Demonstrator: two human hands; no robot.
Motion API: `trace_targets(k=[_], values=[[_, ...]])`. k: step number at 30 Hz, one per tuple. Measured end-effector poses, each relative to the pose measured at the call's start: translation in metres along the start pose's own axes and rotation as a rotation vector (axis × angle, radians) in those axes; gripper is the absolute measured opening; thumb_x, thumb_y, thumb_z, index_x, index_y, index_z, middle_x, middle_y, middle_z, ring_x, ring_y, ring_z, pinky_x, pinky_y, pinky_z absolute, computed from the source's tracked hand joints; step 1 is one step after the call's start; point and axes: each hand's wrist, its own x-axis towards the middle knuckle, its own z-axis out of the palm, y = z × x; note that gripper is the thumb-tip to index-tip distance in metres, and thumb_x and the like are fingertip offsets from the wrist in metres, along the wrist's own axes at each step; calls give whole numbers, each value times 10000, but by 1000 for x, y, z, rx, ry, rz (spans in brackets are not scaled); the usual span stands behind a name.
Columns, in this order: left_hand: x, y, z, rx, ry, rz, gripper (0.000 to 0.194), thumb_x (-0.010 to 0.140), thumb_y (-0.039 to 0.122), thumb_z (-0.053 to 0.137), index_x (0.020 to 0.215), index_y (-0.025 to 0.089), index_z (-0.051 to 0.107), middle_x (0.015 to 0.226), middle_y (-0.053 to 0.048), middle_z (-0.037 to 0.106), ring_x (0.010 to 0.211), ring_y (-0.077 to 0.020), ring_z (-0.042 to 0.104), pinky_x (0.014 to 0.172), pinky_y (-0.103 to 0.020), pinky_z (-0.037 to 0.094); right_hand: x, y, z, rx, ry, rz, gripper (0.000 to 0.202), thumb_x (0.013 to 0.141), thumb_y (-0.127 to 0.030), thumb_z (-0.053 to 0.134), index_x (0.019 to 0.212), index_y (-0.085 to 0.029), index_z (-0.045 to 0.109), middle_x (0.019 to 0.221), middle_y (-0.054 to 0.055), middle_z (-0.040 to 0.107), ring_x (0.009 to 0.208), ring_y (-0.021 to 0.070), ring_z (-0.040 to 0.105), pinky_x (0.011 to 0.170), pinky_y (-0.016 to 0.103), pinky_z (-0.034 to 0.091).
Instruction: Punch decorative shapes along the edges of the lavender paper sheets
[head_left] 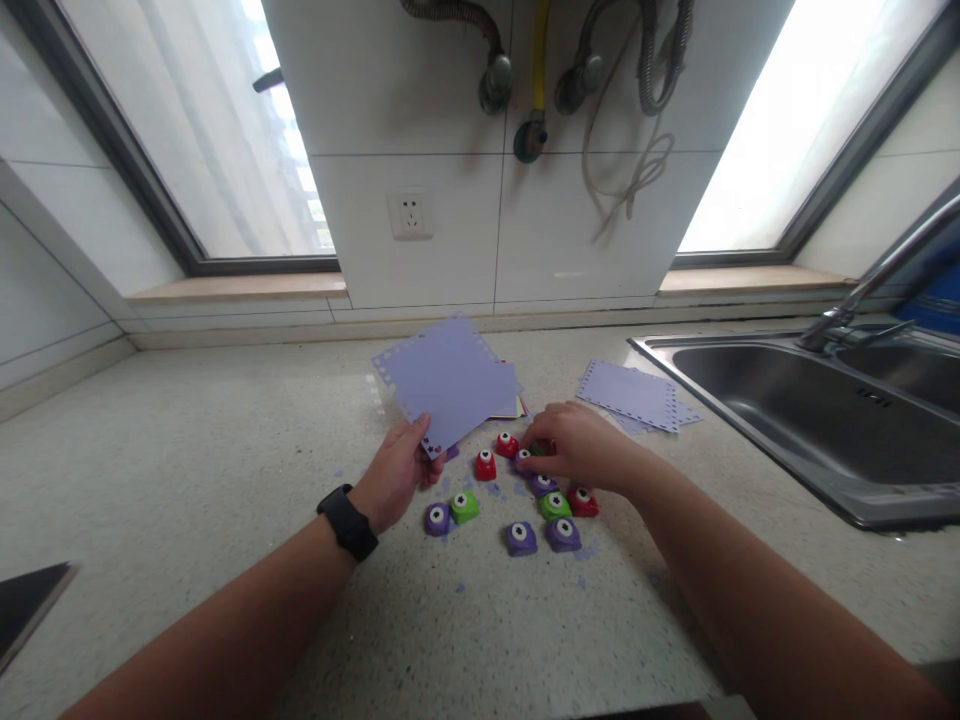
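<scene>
My left hand (401, 470), with a black watch on the wrist, pinches a light purple sheet of paper (450, 380) by its lower corner. Small shapes are punched along that sheet's edges. Among several small craft punches, my right hand (581, 445) has its thumb and fingers closed around a purple craft punch (523, 457), which they partly hide. Close by on the counter are a red punch (485, 465), a green punch (555, 506) and another purple punch (520, 538). A purple and a green punch (464, 506) lie nearer my left hand.
Punched purple sheets (630, 393) lie at the right, beside the steel sink (750, 400) and its tap (840, 320). More paper (510, 408) sits behind the held sheet. Purple paper bits (461, 588) are scattered on the speckled counter (225, 450). Pipes and a socket (410, 215) are on the wall.
</scene>
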Motion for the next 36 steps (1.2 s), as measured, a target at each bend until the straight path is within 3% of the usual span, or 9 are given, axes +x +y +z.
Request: trace_targets(k=[6,13,18,24,31,36], values=[[1,-2,-2,17,5,-13,346,918,539,623,880,206,534,593,19,629,434,-99,514,409,-200,346,0,-1,-5,263,76,77,134,898,-368,704,920,-257,776,869,47,738,783,200,653,707,358,483],[0,0,-1,32,6,-2,344,911,525,645,904,196,544,631,5,654,448,-89,521,412,-189,348,1,-1,-6,755,248,445,238,895,-460,686,919,-225,707,785,60,739,715,208,702,656,367,556],[-1,2,3,41,12,10,355,874,505,700,952,188,564,701,-22,695,469,-84,530,403,-175,342,6,0,-3,1190,405,598,198,896,-394,695,919,-220,605,851,66,736,735,203,733,695,375,613],[-2,5,6,53,11,29,351,817,443,778,909,147,615,718,-45,703,492,-85,536,416,-178,372,10,11,13,1419,474,479,242,867,-403,744,947,-236,588,925,66,738,755,194,724,790,419,627],[0,2,3,76,-6,40,319,811,415,790,812,109,697,719,-77,709,515,-94,524,446,-202,404,12,6,17,1473,523,361,298,865,-452,733,996,-246,561,1005,72,733,833,192,714,936,463,590],[0,0,2,117,-13,38,323,829,415,769,745,112,699,718,-102,721,548,-113,542,473,-214,413,12,2,23,1430,531,292,330,840,-416,767,1041,-258,558,1025,48,695,933,194,708,944,431,570]])
